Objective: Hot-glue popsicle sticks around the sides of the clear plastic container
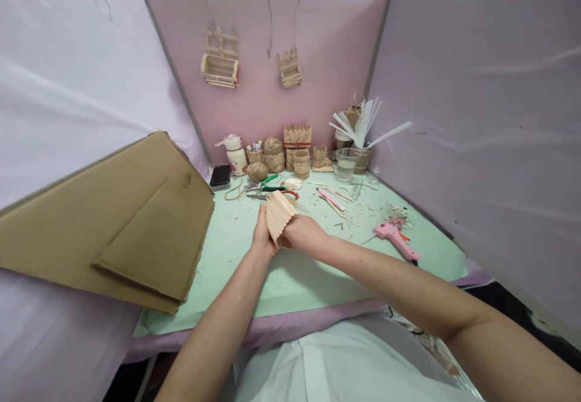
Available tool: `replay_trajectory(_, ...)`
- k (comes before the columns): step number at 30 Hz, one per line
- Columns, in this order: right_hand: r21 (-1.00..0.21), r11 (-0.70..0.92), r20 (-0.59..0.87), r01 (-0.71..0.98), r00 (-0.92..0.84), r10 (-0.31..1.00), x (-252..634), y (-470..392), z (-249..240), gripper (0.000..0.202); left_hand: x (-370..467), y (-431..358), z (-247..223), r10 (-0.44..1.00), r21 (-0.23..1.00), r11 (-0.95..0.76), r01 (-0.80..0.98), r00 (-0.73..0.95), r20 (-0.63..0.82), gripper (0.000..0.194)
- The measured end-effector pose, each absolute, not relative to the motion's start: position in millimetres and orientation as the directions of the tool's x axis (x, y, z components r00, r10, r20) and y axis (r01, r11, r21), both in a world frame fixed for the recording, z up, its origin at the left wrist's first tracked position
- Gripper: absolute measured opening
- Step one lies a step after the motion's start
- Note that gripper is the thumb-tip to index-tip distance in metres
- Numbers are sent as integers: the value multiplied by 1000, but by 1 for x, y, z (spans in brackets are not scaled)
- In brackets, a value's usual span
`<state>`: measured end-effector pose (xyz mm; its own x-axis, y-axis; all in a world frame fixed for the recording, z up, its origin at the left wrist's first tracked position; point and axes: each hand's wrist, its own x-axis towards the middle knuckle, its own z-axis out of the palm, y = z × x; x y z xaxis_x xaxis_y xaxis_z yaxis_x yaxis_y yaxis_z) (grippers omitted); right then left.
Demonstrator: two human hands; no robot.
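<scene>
A small holder made of popsicle sticks (279,215) is held tilted above the near middle of the table, its open end toward me. Around its left side and underneath, my left hand (262,232) grips it. The fingers of my right hand (307,235) reach into the open end and are hidden inside, so what they do there cannot be seen. Just beyond the holder lie pliers with red handles (290,194) and pliers with green handles (271,188). A pink craft knife (330,200) rests to the right, among loose sticks and scraps.
At right lies a pink glue gun (396,240) beside a pile of scraps. Cardboard sheets (136,226) lean at left. Along the back stand a white bottle (235,157), twine balls (258,172), stick holders (301,163) and a plastic cup of liquid (345,167). A phone (220,175) lies back left.
</scene>
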<state>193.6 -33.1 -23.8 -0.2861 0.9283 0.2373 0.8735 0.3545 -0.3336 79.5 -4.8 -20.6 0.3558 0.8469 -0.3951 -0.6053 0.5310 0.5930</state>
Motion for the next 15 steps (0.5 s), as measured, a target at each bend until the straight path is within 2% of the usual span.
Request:
replay_trajectory(3, -383, 350, 246, 855, -271, 931, 201, -34, -18, 29, 77, -4, -16, 850, 594, 527, -608, 389, -355, 64)
replay_trajectory(6, -458, 315, 297, 831, -191, 936, 203, -33, -12, 42, 76, -4, -13, 862, 594, 506, -625, 395, -319, 58)
replay_trajectory(8, -514, 284, 326, 810, -122, 938, 200, -33, -11, 45, 78, -5, -12, 858, 583, 512, -630, 408, -312, 58)
replay_trajectory(11, -577, 250, 343, 777, -48, 938, 188, -33, -11, 49, 82, -8, -12, 841, 534, 536, -654, 472, -265, 68)
replay_trajectory(15, -605, 254, 335, 755, -49, 941, 173, -30, -13, 51, 85, -10, -14, 850, 508, 519, -687, 475, -227, 74)
